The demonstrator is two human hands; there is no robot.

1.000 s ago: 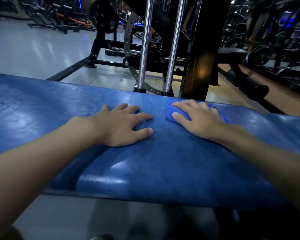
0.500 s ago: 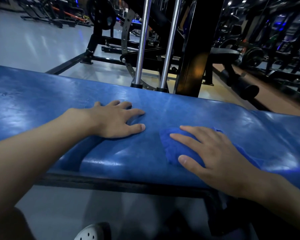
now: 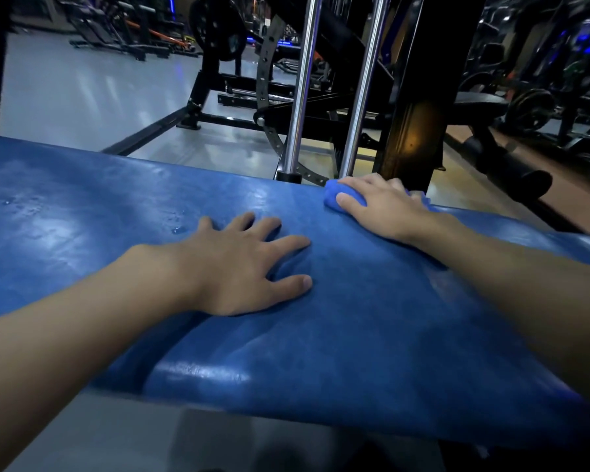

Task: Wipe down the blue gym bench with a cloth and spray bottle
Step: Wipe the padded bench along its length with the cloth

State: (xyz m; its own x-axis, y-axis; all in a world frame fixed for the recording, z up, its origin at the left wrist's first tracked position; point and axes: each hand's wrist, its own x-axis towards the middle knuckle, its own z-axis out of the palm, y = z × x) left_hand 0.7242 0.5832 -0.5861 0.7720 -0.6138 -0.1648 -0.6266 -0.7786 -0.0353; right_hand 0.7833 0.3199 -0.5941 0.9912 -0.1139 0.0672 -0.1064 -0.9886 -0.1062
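Across the lower half of the view stretches the blue worktop, a padded gym bench running from nine o'clock to three o'clock, its vinyl glossy under the lights. At the centre the left hand lies palm down on the padding, fingers spread wide and pointing toward two o'clock, flat and holding nothing; the padding dents slightly under the fingertips. Just beyond its knuckles, toward eleven o'clock, a few small water droplets sit on the surface, and a duller wet-looking patch shows farther out at ten o'clock.

At one o'clock, on the far edge of the worktop, the right hand presses down on a bunched blue cloth. Its fingers curl loosely over the top of the cloth with the thumb along the near side, so the cloth bulges out past the thumb toward the left; a small fold also shows at the far side of the hand. Both forearms are bare and reach in from the bottom corners.

Behind the far edge, at twelve o'clock, two chrome rods rise upright side by side, next to a thick black post that stands directly behind the right hand. Grey floor spreads away toward eleven o'clock, with dark gym machines at its far side. No spray bottle shows in this view.
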